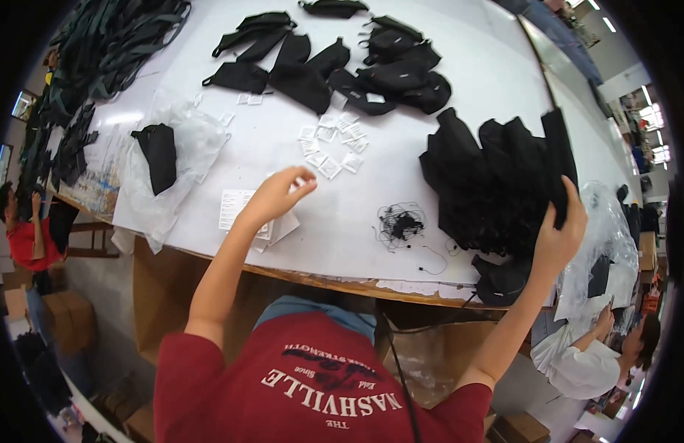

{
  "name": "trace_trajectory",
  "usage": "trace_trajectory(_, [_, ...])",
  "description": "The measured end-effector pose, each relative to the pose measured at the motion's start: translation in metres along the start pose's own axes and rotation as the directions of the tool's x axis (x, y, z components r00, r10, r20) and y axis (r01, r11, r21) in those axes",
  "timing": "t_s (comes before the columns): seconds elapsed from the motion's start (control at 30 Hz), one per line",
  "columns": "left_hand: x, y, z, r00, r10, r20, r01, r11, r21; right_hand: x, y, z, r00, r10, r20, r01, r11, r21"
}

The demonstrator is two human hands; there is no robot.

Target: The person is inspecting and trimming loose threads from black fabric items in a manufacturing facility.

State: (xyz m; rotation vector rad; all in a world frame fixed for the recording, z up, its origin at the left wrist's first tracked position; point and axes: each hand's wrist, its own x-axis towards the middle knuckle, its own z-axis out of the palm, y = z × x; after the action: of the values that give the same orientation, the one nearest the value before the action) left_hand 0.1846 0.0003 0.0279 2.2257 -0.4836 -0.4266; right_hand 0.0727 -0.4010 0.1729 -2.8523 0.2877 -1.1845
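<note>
My right hand (566,221) is closed on the edge of a black fabric bag (558,159) at the right end of a row of similar black bags (479,184) on the table. My left hand (284,193) is raised over the table, its fingers bent and apart, with nothing visible in it. Just beyond it, small white square packets (329,168) lie in a rough ring. Below my left wrist are stacked white printed cards (281,229), partly hidden by the forearm. A tangle of thin black strings (401,224) lies between my two arms.
Several black waist bags (305,77) are heaped at the far side. A black piece (159,156) rests on clear plastic (194,140) at the left, near piled dark straps (113,52). More clear plastic (599,221) is at the right. Two other people sit at either side.
</note>
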Motion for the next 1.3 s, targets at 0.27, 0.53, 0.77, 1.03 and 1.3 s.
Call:
trace_trajectory(0.27, [0.036,-0.003,0.025,0.969,-0.087,0.230,0.088,0.996,0.005,0.008,-0.041,0.022,0.987,-0.026,0.157,0.016,0.998,0.062])
trace_trajectory(0.53, [-0.032,-0.062,-0.028,0.831,-0.152,-0.536,0.265,0.954,0.140,-0.143,-0.056,0.077,0.409,0.284,0.867,-0.550,0.835,-0.013])
trace_trajectory(0.77, [-0.104,-0.127,-0.027,0.765,-0.437,-0.473,0.584,0.780,0.225,-0.184,-0.036,0.118,0.554,0.319,0.769,-0.411,0.908,-0.080])
trace_trajectory(1.03, [-0.105,-0.097,-0.004,0.778,-0.341,-0.528,0.468,0.875,0.125,-0.151,-0.052,0.096,0.548,0.301,0.780,-0.620,0.773,0.137])
trace_trajectory(1.3, [-0.082,-0.054,-0.034,0.803,-0.319,-0.504,0.353,0.935,-0.031,-0.104,-0.152,0.043,0.357,0.255,0.899,-0.873,-0.251,0.418])
